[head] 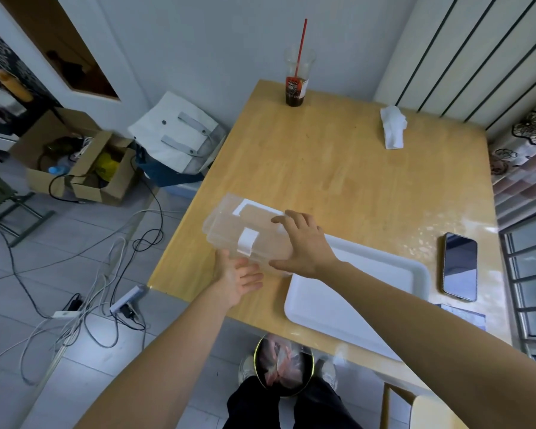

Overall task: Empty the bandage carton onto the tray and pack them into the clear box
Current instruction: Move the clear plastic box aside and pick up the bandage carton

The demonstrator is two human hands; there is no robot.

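Bright, soft and even throughout, lit by daylight from the barred metal window [532,274] on the right. Strong white glare across the glossy pale wooden tabletop [322,168] near that edge, mirrored again in the black glass screen of the flat smartphone [460,267]. Nearly blown out on the white rectangular plastic tray [353,292]. Only faint, soft-edged shadows anywhere on the wood. Slightly smeared around the clear lidded plastic box with white latches [245,227]. Heavily bowed at the borders, with the dark-striped white wall panels [446,57] fanning outward
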